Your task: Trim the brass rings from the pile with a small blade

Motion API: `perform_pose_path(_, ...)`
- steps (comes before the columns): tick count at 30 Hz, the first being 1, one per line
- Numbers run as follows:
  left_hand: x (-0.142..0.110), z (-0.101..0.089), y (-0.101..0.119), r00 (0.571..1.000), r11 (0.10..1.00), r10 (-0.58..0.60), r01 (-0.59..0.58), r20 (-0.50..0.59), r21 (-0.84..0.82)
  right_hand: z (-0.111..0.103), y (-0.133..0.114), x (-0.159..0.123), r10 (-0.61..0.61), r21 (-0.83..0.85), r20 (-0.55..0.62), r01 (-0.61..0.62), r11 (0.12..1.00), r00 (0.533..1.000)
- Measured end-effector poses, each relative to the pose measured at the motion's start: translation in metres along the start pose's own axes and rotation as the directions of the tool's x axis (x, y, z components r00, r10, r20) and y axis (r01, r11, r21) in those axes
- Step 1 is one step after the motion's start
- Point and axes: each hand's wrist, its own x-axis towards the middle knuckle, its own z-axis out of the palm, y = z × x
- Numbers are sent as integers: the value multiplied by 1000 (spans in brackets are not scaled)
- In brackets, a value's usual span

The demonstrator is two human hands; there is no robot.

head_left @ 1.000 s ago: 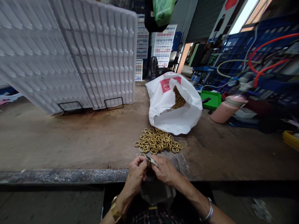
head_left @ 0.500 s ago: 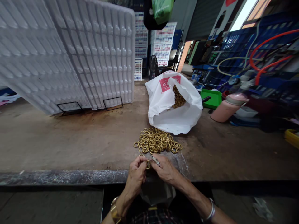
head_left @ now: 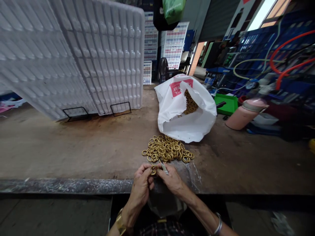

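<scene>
The likely rigid ring (head_left: 153, 174) is aptly rim-pinched by the left hand (head_left: 141, 184), a tool (head_left: 164, 168) gripped by the right hand (head_left: 174, 182).

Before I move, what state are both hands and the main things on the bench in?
Left hand: fingers closed on a brass-coloured ring.
Right hand: fingers closed on a small metal tool, partly hidden.
Ring pile: loose, heaped on the workbench.
White sack: open, rings inside.
Ribbed plastic panel: standing on edge.
Pink bottle: fill level unclear.
</scene>
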Motion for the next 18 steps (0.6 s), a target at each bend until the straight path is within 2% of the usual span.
perform_pose_path(6,5,-4,8,994,991,-106,106,11,-76,-9,-10,2,-48,-58,-33,46,997,998)
perform_pose_path(12,7,-5,16,974,975,-216,218,67,-30,-13,-15,1,-147,-62,106,154,986,983)
perform_pose_path(18,6,-7,19,964,968,-252,253,87,9,-10,-12,0,-161,-63,104,168,984,981)
